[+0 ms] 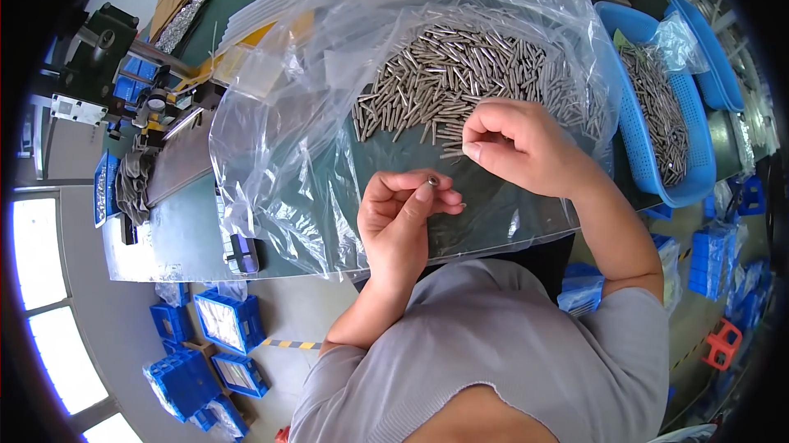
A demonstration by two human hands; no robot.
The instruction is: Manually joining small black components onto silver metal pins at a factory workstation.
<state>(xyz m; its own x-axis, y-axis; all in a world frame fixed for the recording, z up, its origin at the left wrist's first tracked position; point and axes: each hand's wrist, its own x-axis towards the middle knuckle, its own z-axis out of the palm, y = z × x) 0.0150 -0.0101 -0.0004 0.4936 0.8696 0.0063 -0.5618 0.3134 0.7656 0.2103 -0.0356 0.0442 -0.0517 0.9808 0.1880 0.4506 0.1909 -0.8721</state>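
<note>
Between the thumb and fingers of my left hand [401, 217] is a small round metal part [433, 182], seen end-on with a dark centre. My right hand [526, 147] hovers just right of it, over the near edge of a heap of metal pins [460, 65]. Its fingers are curled with thumb and forefinger close together; whatever they hold, if anything, is hidden. The short grey pins lie loose on a large clear plastic bag [288, 126] spread across the green table [185, 233]. Part of the bag's film covers the heap's right side.
At right, a blue basket [699, 155] holds many more pins [657, 106], with another blue basket [711, 57] beside it. A dark bench device [99, 57] stands at the left. Blue crates [226, 320] are stacked on the floor below. A red stool [723, 343] is at lower right.
</note>
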